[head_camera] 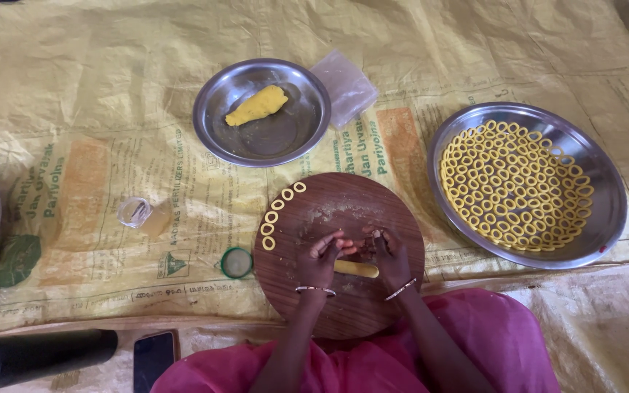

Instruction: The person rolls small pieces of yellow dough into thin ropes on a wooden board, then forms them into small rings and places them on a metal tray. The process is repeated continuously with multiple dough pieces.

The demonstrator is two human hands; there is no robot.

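Note:
A round wooden board lies on the yellow sheet in front of me. My left hand and my right hand meet over its lower middle, fingertips pinched together on a small piece of yellow dough. A short yellow dough roll lies on the board between my wrists. Several small dough rings sit in an arc along the board's left edge. A steel plate to the right is filled with several rows of the same rings.
A steel bowl holding a yellow dough lump stands behind the board, a clear plastic bag beside it. A small glass jar and its green lid lie left. A dark flask and phone sit near my lap.

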